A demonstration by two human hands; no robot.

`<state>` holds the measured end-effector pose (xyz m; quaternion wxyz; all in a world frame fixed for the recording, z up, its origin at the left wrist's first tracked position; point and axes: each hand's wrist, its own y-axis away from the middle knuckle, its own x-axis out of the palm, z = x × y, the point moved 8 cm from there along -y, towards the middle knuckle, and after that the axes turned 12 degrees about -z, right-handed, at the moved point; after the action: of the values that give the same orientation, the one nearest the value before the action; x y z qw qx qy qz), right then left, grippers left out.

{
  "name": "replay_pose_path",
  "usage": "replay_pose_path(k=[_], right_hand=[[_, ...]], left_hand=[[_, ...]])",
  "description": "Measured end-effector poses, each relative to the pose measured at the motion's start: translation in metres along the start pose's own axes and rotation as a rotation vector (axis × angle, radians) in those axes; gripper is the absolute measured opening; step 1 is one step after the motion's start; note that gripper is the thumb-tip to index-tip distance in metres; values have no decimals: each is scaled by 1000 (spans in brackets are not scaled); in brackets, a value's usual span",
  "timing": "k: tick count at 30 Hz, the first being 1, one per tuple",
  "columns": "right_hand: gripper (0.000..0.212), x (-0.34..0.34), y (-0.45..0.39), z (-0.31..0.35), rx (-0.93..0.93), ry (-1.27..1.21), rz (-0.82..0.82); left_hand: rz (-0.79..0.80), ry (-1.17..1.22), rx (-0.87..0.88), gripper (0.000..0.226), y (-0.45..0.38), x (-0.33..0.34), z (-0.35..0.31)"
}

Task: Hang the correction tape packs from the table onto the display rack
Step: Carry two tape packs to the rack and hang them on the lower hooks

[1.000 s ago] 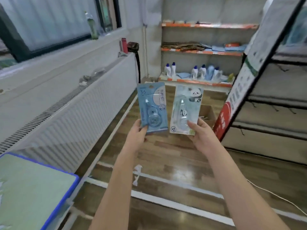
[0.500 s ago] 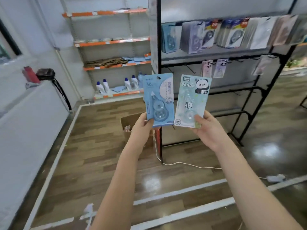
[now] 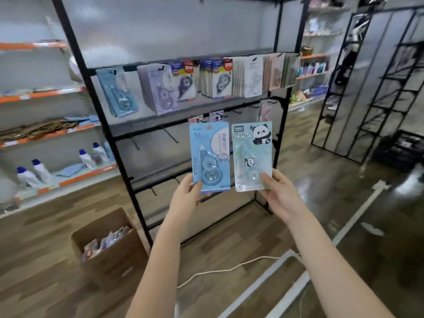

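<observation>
Correction tape packs fill both of my hands: a flat blue card pack with a clear moulded blister over a round-bodied dispenser, and a pale mint card pack printed with a cartoon panda and the word PANDA, its blister glossy and rounded too. My left hand pinches the blue card at its lower left corner, thumb on the front face. My right hand grips the mint card at its lower right corner, thumb pressed over the blister's round bulge. Both cards stand upright, side by side with a narrow gap between them, held up in front of the tall black metal-frame display rack, level with its second bar. I see thin black wire hooks jutting bare from that bar, just left of the blue card. Along the rack's upper bar hangs a row of rectangular carded packs, blue, lilac, white and beige, stacked several deep. Left of the rack's base sits an open brown cardboard box with crinkly packets inside, resting on glossy wood-grain flooring. A thin white cord snakes across the floor in front of the rack. Further left of the rack are orange-edged shelves holding white bottles with blue caps.
</observation>
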<state>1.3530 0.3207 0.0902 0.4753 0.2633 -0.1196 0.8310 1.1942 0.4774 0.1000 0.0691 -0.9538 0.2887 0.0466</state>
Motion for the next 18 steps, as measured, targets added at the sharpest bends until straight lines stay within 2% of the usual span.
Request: replay_pose_path(k=[3,6,10,16,17,18], right_hand=[[42,-18,-43,10,-11,-81,-53],[23,-45,-79,7,11,-122,-113],[25,-77,-131,-2,84,-167,-182],[22,-100,-228,-6,158,-143,-118],[24,-100,-243,-6,167,-142,-93],[44,-100,-258,-7,176,-131,-75]], left_hand=[[43,7,-8,21,-38,35,6],[66,12,-40,21,-69,71,17],[86,-14,-71,19,-103,118,32],[-7,-6,-124,17,-155,172,53],[-30,-5,-131,17,-163,178,55],[-59,-4,-141,17,-170,183,57]])
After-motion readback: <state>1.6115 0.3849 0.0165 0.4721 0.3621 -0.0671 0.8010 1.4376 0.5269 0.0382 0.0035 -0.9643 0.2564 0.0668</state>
